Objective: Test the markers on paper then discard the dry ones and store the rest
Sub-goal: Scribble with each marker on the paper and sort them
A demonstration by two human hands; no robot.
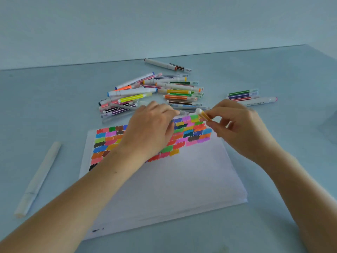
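Note:
My right hand (242,130) pinches an orange striped marker (203,115) above the far edge of the white paper pad (173,179). The marker's white end points left. My left hand (151,128) hovers over the pad and pinches a small clear cap (183,112) at its fingertips, just left of the marker. Colour swatches (193,132) fill the pad's far part in rows. A pile of several markers (151,92) lies beyond the pad.
A small group of markers (249,97) lies at the right, beyond my right hand. One white marker (39,178) lies alone at the left of the pad. Another marker (166,65) rests near the table's far edge. A clear object (329,128) shows at the right edge.

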